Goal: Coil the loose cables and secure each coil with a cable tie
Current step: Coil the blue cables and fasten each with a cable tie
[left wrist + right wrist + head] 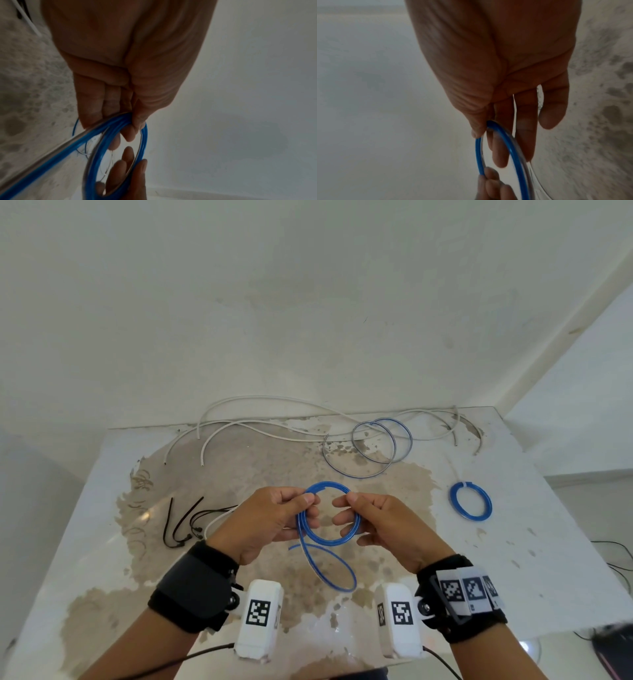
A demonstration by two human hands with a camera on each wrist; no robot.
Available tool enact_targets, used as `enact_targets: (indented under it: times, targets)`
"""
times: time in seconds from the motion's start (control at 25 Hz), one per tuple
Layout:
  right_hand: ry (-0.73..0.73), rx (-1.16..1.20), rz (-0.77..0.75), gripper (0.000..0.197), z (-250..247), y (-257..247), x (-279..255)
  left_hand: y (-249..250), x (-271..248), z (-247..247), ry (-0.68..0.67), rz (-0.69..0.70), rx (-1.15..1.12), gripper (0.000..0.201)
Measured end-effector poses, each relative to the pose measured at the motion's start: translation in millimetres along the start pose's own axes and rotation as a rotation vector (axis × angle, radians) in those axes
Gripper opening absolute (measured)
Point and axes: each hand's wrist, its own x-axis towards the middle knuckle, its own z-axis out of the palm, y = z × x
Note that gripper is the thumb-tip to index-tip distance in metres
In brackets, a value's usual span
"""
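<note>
A blue cable coil [329, 517] hangs above the table between both hands. My left hand [274, 518] pinches its left side between thumb and fingers, and my right hand [376, 522] pinches its right side. A loose blue tail [334, 570] loops down toward me below the coil. In the left wrist view the blue cable coil [120, 148] runs under my thumb, with my right hand's fingers [123, 162] inside the ring. In the right wrist view the blue cable [505, 148] passes between thumb and forefinger.
A tied blue coil [471, 501] lies at the right. A loose blue-and-white cable [370, 446] and long white cables [257, 422] lie at the back by the wall. Black cable ties [185, 522] and a white cable tie [219, 518] lie at the left. The table [102, 542] has worn patches.
</note>
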Motion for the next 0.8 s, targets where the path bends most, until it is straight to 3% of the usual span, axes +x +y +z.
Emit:
enact_targets:
  times: [0.12, 0.16, 0.28, 0.32, 0.36, 0.48, 0.56, 0.68, 0.8]
  targets:
    - [0.172, 0.022, 0.019, 0.042, 2.1, 4.1, 0.3, 3.0, 6.8, 4.4, 0.156, 0.079, -0.12, 0.021]
    - [0.149, 0.009, 0.03, 0.043, 2.1, 4.1, -1.9, 5.6, 9.4, 4.7, 0.213, 0.116, -0.171, 0.021]
    - [-0.2, -0.129, 0.112, 0.044, 9.6, 8.9, -10.7, 13.2, 13.5, 5.8, 0.304, 0.198, -0.289, 0.021]
    - [-0.225, -0.103, 0.125, 0.042, 13.5, 11.7, -10.0, 14.6, 13.4, 6.9, 0.306, 0.211, -0.319, 0.02]
    - [-0.17, 0.015, 0.123, 0.04, 17.7, 12.4, -8.0, 15.9, 12.6, 8.9, 0.299, 0.217, -0.348, 0.02]
    - [0.071, 0.704, 0.022, 0.034, 25.1, 6.1, 1.8, 15.1, 9.8, 15.9, 0.273, 0.215, -0.394, 0.02]
    - [0.144, 0.877, -0.071, 0.024, 26.4, -1.6, 5.5, 12.9, 9.9, 18.1, 0.284, 0.206, -0.409, 0.021]
    - [0.199, 0.71, -0.155, 0.026, 27.8, -7.9, 8.2, 13.6, 9.6, 16.1, 0.3, 0.19, -0.483, 0.02]
    - [0.192, 0.489, -0.163, 0.03, 26.0, -6.0, 6.7, 13.7, 6.4, 11.3, 0.292, 0.206, -0.406, 0.02]
